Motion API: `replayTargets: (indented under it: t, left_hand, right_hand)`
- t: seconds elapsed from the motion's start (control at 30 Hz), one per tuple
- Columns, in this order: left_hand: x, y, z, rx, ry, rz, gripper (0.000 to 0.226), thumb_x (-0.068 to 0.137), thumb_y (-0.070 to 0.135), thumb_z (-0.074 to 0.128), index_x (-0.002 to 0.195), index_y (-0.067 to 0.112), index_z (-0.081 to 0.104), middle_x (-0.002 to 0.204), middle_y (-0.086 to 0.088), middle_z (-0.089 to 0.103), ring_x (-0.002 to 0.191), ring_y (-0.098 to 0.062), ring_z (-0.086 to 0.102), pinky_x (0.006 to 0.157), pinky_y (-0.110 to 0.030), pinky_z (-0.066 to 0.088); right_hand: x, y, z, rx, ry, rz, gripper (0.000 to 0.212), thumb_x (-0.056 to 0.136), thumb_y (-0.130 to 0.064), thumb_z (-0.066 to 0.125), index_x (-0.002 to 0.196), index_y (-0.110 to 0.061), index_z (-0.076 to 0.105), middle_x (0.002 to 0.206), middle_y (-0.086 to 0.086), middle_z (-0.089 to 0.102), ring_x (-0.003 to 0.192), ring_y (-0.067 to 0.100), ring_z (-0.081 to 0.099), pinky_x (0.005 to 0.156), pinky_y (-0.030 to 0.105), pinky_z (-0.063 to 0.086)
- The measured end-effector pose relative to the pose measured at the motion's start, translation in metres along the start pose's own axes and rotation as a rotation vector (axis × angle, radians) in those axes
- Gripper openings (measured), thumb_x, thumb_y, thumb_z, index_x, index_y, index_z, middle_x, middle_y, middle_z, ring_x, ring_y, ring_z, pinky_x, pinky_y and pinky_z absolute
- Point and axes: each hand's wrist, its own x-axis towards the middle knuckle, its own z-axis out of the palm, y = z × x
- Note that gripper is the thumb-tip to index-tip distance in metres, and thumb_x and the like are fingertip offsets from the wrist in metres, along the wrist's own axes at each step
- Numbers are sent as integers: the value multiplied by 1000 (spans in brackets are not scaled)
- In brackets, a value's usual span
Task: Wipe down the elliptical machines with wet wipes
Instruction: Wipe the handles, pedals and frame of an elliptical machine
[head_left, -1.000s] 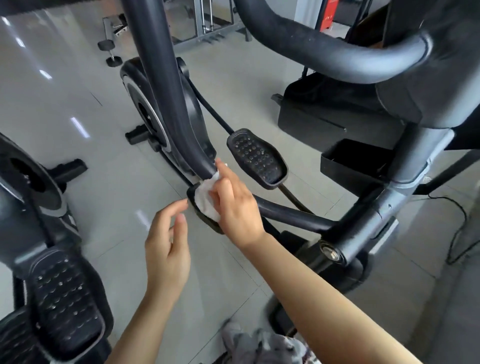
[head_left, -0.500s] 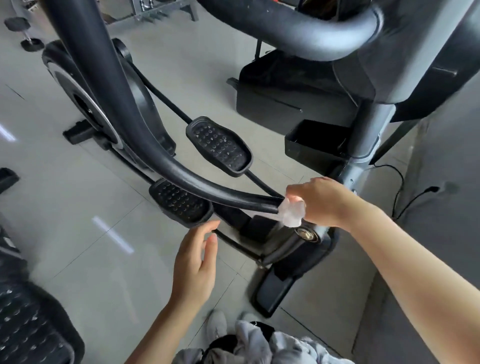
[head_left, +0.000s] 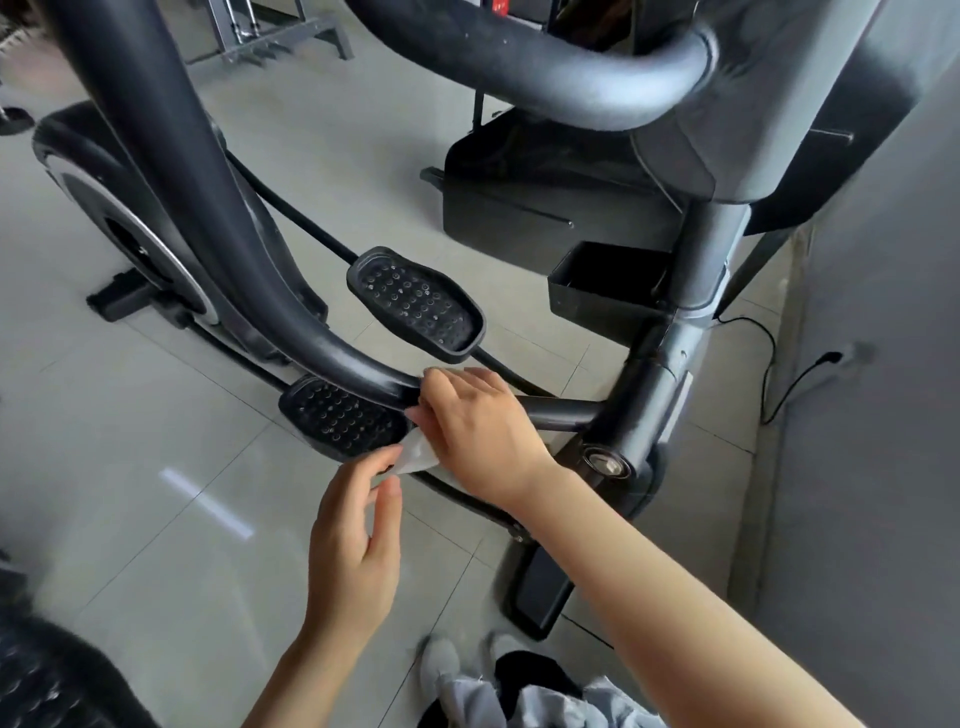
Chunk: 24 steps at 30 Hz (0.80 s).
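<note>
R hand (head_left: 475, 431) gripping crumpled white wet wipe (head_left: 415, 457) on black elliptical bar (head_left: 332, 353), L hand (head_left: 358, 535) loosely spread

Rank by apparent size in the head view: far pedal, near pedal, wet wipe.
1. Far pedal, fully visible.
2. Near pedal, partly hidden by the bar, so true size unsure.
3. Wet wipe, mostly covered by the right hand.

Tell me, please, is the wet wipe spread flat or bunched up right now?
Bunched up: the wet wipe is crumpled under the right hand, which presses it on the curved black bar.
</note>
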Motion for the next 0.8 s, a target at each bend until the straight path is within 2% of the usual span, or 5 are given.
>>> replayTargets:
  t: [0.13, 0.27, 0.47, 0.6, 0.8]
  left_hand:
    - [4, -2, 1, 34, -25, 50, 36, 97, 39, 37, 120, 22, 59, 120, 23, 58, 112, 6, 54, 93, -6, 39]
    - [7, -4, 17, 105, -74, 209, 34, 100, 28, 40, 121, 12, 61, 121, 17, 57, 116, -3, 54, 99, -17, 42]
    - [26, 10, 32, 433, -110, 657, 28, 95, 17, 50, 112, 8, 70, 121, -6, 66, 120, -19, 57, 114, -46, 30]
    - [45, 7, 35, 739, -190, 676, 41, 95, 25, 47, 131, 11, 61, 139, -11, 57, 132, -27, 51, 121, -50, 10]
    - [51, 0, 35, 791, -211, 636, 45, 94, 25, 43, 134, 9, 59, 141, -10, 56, 135, -23, 44, 121, -47, 10]
  right_hand:
    - [-20, 30, -17, -113, -107, -99, 24, 90, -23, 40, 104, -8, 54, 116, 10, 70, 116, 27, 62, 100, 45, 42]
    - [-32, 67, -38, -232, -156, 10, 25, 80, -14, 60, 105, -17, 63, 92, -2, 75, 115, 20, 64, 111, 44, 25]
    - [-34, 96, -96, -406, -440, 236, 45, 88, -6, 47, 122, -31, 61, 115, -11, 67, 116, 8, 59, 118, 26, -9]
    - [-29, 78, -91, -494, -499, 232, 44, 82, -10, 51, 123, -21, 58, 100, -1, 72, 106, 14, 64, 121, 26, -1]
    - [-43, 52, -65, -437, -307, 440, 25, 84, -10, 47, 106, -16, 58, 88, 2, 66, 98, 22, 61, 120, 28, 6]
